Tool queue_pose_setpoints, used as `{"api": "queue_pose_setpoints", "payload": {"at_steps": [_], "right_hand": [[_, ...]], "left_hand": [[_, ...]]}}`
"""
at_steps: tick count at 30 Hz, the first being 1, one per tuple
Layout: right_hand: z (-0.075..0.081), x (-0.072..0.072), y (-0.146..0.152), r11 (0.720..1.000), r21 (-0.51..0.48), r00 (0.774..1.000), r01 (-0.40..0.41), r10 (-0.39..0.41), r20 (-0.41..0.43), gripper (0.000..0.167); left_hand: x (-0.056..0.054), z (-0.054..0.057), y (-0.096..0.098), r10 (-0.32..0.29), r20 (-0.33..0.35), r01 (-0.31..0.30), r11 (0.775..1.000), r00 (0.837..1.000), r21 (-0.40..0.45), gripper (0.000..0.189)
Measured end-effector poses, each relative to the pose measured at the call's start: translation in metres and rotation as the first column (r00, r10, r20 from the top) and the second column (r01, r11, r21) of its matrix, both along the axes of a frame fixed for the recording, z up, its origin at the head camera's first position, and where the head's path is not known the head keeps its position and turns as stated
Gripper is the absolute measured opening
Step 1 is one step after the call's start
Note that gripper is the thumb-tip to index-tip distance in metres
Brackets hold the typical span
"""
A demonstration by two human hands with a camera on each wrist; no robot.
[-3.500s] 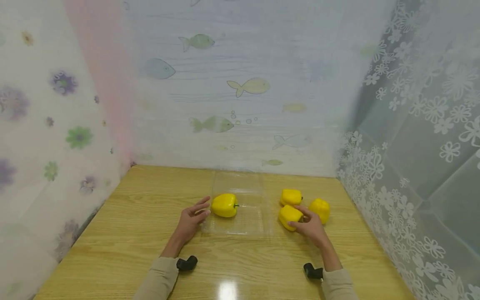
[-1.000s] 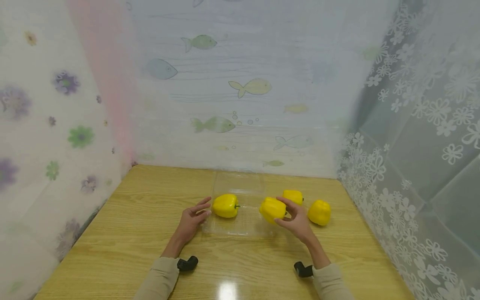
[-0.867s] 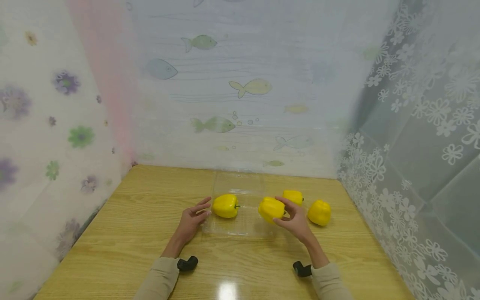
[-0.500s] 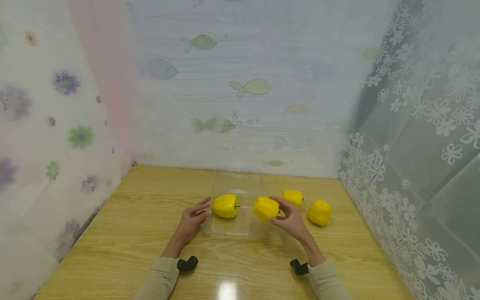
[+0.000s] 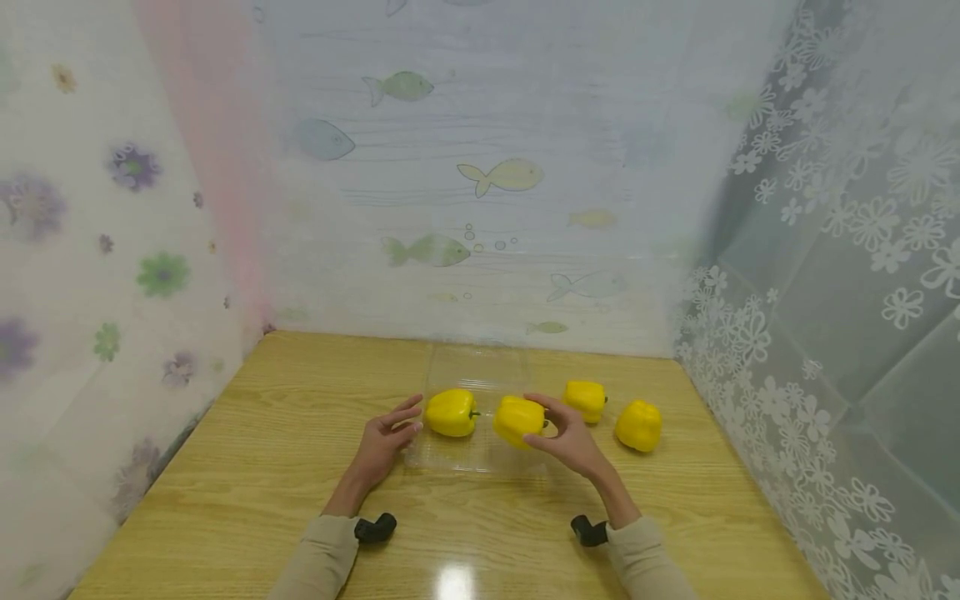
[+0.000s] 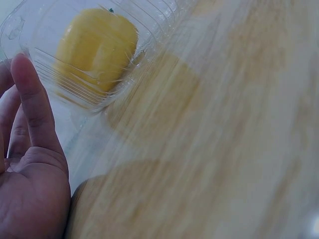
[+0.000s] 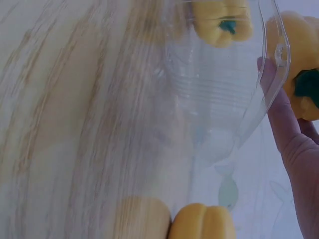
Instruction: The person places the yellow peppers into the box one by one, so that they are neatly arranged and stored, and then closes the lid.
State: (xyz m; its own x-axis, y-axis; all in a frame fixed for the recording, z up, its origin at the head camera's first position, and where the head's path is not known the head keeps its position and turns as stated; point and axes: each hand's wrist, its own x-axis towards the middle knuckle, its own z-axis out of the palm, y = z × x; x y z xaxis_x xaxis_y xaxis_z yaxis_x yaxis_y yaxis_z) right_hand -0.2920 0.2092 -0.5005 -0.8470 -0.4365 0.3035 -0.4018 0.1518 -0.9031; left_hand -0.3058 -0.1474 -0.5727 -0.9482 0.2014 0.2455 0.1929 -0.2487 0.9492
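Head view shows four yellow peppers, one clear container [image 5: 483,454] and two hands. Just below the centre of the frame, the right hand [image 5: 567,435] pinches one pepper, the held pepper [image 5: 517,421], between thumb and fingers over the container's right part. Its long axis runs nearly level across the frame, stem pointing right toward the palm and blunt end left. The boxed pepper [image 5: 450,412], on the container's left side, lies along the same line, stem also to the right. The left hand [image 5: 381,442] has its fingers loosely extended at the container's left edge, grasping nothing; whether they touch it, one cannot tell. Right of the container, two peppers rest on the wooden table [image 5: 285,492]: the farther pepper [image 5: 585,400], stem right, and the rightmost pepper [image 5: 638,426], its stem hidden.
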Motion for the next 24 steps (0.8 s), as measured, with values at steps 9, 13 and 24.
{"api": "queue_pose_setpoints", "payload": {"at_steps": [9,13,24], "right_hand": [[0.002,-0.002,-0.007,0.995,0.087,0.998,0.047,-0.050,0.031,0.062],[0.001,-0.006,-0.012,0.995,0.096,0.998,0.039,-0.044,0.049,0.062],[0.001,-0.014,-0.020,0.986,0.148,0.989,0.079,-0.096,0.110,0.063]], "left_hand": [[0.000,0.000,0.000,0.004,0.003,-0.004,1.000,1.000,-0.017,0.045],[0.000,-0.001,-0.001,0.000,-0.005,0.000,1.000,1.000,-0.015,0.045],[0.001,0.001,0.000,-0.001,0.005,0.001,1.000,1.000,0.000,0.046]]}}
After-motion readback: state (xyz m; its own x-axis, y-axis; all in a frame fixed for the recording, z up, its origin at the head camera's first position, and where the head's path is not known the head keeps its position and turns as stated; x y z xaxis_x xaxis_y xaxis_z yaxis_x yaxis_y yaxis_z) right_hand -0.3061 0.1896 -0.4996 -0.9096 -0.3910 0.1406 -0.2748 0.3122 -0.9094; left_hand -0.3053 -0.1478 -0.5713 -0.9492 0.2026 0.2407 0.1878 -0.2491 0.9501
